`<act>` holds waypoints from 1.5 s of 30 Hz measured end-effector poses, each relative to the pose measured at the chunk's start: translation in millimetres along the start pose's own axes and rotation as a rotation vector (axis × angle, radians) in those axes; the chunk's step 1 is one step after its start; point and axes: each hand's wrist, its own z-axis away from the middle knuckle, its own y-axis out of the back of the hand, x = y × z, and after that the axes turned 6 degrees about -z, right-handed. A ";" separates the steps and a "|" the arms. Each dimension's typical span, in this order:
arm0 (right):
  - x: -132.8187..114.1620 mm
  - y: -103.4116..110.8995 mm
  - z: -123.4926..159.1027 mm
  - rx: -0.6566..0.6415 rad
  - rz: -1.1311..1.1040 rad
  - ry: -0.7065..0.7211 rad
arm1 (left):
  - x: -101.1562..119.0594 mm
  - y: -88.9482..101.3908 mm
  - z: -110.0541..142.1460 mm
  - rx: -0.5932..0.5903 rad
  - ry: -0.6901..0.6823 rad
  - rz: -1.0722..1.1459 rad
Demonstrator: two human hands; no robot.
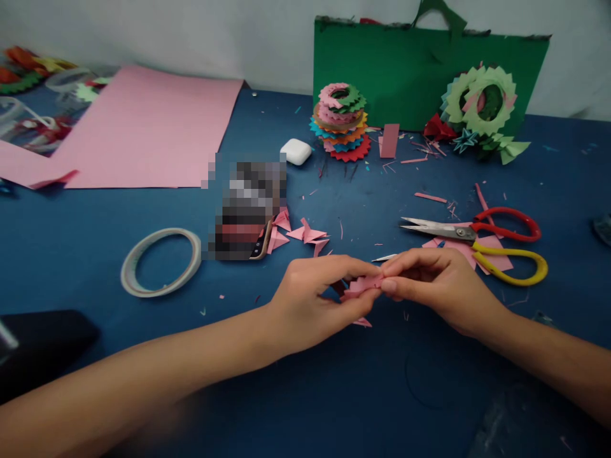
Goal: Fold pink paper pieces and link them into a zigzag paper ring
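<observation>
Head view: the folded pink paper piece [361, 287] is between the two hands, over the near middle of the surface [296, 401]; whether it also rests on the surface cannot be told. The left hand [317, 299] grips it from the left, fingers on the far edge, thumb on the near edge. The right hand [432, 280] pinches its right end between thumb and fingertips. Part of the piece is covered by the fingers, so its full form is not readable; the visible edge looks toothed.

Handling, judged: very light, with almost no load on either hand. Thin paper, stiffer where layers double up at the folds, soft at single-layer points. Matte, so slip between dry fingers is unlikely. Fragile in the sense of creasing: a hard squeeze could flatten the folds or bend the points.

Hold, judged: best taken across the thick layered body, thumb opposite fingers, light pressure; the right end suits a fingertip pinch. Tips are poor grip places.

Nearby: loose folded pink pieces [309, 236] lie farther off and left of the piece; similar handling expected. Scissors [461, 233] with one red and one yellow handle lie beyond the right hand, partly over flat pink paper [496, 256]. Tape roll [128, 273] lies well left.
</observation>
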 end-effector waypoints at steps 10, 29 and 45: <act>2.5 -9.4 5.7 0.078 -0.001 0.207 | 7.1 -5.8 3.0 0.073 0.132 0.158; 1.9 -4.7 3.5 0.097 0.042 0.207 | 2.9 -0.1 -1.3 0.011 0.027 0.132; -5.0 1.9 -2.7 0.118 0.143 0.090 | -2.8 2.0 -0.4 -0.019 0.197 0.286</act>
